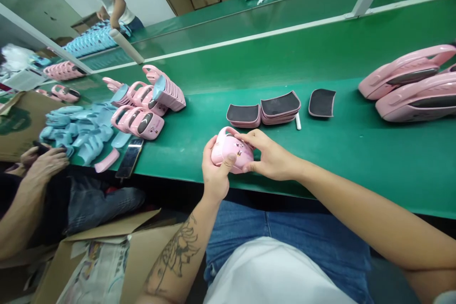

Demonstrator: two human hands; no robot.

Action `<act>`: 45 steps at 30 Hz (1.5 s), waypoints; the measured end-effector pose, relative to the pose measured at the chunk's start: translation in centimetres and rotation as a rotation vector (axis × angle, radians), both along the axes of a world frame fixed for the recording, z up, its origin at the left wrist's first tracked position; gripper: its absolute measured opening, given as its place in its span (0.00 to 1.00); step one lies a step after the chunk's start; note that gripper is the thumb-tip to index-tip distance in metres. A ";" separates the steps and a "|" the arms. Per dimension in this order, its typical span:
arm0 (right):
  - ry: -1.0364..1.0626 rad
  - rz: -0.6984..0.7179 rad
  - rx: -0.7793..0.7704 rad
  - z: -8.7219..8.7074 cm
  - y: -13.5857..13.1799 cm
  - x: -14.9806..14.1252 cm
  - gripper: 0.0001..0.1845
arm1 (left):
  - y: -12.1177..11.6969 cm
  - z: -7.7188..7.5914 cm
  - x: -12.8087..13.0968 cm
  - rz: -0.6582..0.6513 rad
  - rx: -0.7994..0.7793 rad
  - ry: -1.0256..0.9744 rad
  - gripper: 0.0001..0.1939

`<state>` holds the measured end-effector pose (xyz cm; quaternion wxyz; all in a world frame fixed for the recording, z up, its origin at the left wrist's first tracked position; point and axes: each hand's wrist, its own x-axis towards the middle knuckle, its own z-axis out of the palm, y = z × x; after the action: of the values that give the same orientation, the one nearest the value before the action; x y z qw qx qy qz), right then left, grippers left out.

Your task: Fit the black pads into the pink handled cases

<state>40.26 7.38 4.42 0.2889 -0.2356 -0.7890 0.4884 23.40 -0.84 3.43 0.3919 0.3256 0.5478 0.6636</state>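
Observation:
A pink plastic casing with a loop handle and a small printed cartoon (pixel 228 148) is held just above the front edge of the green bench. My left hand (pixel 216 178) wraps round its left side, thumb on the front. On the right side, my right hand (pixel 274 156) grips the casing with its thumb and fingers. Behind my hands lie two stacks of curved pink-edged panels with dark faces, a left stack (pixel 244 115) and a right stack (pixel 280 107). A single such panel (pixel 321 103) lies farther right, and a small white stick (pixel 298 122) is beside the right stack.
Pink handled casings (pixel 149 123) stand left, beside loose light-blue parts (pixel 89 128) and a phone (pixel 130 157). More pink casings (pixel 416 85) stand right. A co-worker's hands (pixel 46 161) are at left. An open carton (pixel 149 247) sits below the bench; a white rail (pixel 249 38) runs behind.

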 end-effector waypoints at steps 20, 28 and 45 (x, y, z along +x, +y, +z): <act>0.336 0.257 -1.129 -0.5 -1.0 -1.5 0.36 | 0.7 1.3 1.2 0.093 0.174 -0.164 0.29; 0.376 0.196 -1.178 -1.4 -0.8 -1.5 0.32 | 0.9 -0.2 2.0 0.146 0.214 -0.198 0.28; 0.080 0.004 -0.090 -1.6 -2.9 -1.9 0.50 | 1.0 -0.3 -2.7 0.235 0.017 -0.254 0.36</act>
<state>38.40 4.49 2.86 0.3082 -0.2271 -0.7546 0.5329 20.73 0.15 3.09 0.3751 0.1763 0.5224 0.7452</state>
